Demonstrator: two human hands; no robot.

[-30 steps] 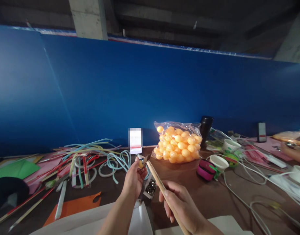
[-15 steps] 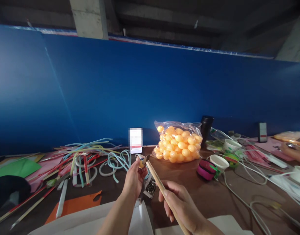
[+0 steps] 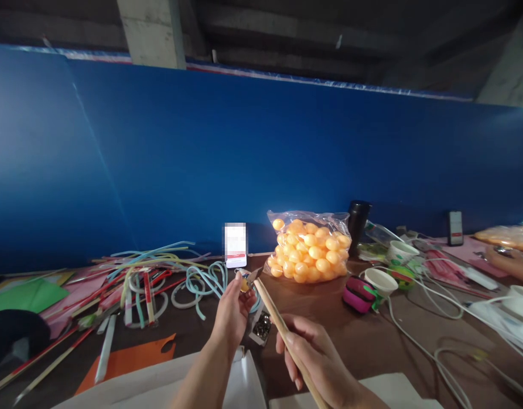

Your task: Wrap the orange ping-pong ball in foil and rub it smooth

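Observation:
In my left hand [image 3: 233, 304] is a small knife [image 3: 245, 282] with a yellowish handle, gripped between thumb and fingers. Its short metal blade [image 3: 254, 276] points up and to the right. My right hand [image 3: 309, 352] is closed around a pale wooden stick [image 3: 273, 312], which slants up toward the left. The stick's upper end is right beside the blade; whether they touch I cannot tell. Between and below the hands lies a small open box [image 3: 260, 329] of shiny metal bits, too small to name.
A clear bag of orange balls [image 3: 308, 253] stands behind my hands. Leftward are tangled pale tubes [image 3: 197, 284], sticks and orange paper [image 3: 129, 360]. A phone [image 3: 236, 244] leans by the blue wall. Rightward are a pink pouch [image 3: 358, 294], paper cups [image 3: 380, 282], cables and another person's hand [image 3: 506, 261].
The view has shifted very slightly. Both hands keep their grips, with the stick's end still beside the knife blade.

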